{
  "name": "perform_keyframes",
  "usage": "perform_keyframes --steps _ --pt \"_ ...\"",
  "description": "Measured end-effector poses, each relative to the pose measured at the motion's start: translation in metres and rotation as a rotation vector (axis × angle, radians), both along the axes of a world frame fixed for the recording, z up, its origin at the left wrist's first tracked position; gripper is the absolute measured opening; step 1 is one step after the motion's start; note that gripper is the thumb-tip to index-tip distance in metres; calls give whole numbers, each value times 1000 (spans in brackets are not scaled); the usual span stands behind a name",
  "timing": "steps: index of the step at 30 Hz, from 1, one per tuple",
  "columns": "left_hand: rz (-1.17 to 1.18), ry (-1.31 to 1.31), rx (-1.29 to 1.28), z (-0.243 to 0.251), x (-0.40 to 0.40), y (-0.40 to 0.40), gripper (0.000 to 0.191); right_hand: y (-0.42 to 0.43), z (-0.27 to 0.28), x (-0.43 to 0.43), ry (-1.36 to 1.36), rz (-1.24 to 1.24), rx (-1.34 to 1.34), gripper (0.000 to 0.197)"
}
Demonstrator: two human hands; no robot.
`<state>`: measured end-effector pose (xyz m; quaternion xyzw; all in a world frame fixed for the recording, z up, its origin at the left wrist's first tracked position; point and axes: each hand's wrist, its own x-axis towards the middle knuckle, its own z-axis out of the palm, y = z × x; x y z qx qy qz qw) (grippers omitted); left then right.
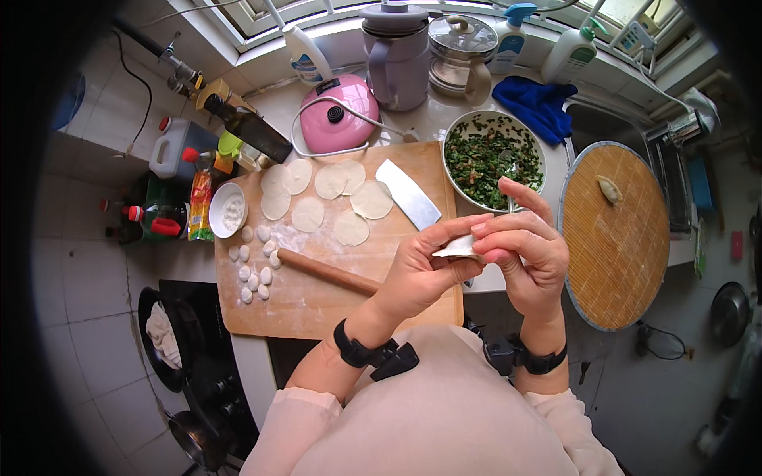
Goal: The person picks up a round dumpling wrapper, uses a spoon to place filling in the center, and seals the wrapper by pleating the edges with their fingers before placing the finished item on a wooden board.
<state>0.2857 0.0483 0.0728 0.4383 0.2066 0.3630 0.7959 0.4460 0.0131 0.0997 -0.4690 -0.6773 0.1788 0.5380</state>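
Between my two hands is a folded dumpling (457, 247), its dough wrapper pinched along the edge. My left hand (422, 268) grips its left end with thumb and fingers. The fingertips of my right hand (527, 256) press its right end; one finger sticks up. Behind the hands stands a white bowl (450, 184) of chopped green filling (488, 154), with a utensil handle partly hidden. Round dough wrappers (308, 215) and small dough pieces (266, 275) lie on the wooden board (286, 318), beside a rolling pin (327, 272) and a cleaver (408, 193).
At right, a round woven tray (613, 262) bears one dumpling (609, 189) and overlaps the sink (595, 125). A small bowl of flour (228, 210) touches the board's left side. Bottles (250, 128), a pink appliance (339, 116) and a blue cloth (533, 104) stand behind. A pan (161, 339) sits on the stove.
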Motion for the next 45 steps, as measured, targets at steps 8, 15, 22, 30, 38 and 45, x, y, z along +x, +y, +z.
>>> perform_keyframes --steps 8,15,22,30,38,45 --pt "30 37 155 -1 -1 -2 38 -3 4 -6 -76 40 -17 19" --pt "4 113 229 -4 -5 -3 37 -4 7 -6 -104 37 14 39" --pt "0 59 230 5 -4 -1 38 -8 9 -5 -67 21 53 44" --pt "16 81 259 0 -4 -1 38 -11 9 -1 -137 -25 45 15" --pt "21 90 251 0 0 -2 36 -5 10 -5 -247 48 39 26" --pt "7 105 174 0 5 -5 33 -5 1 -1 -54 21 8 27"
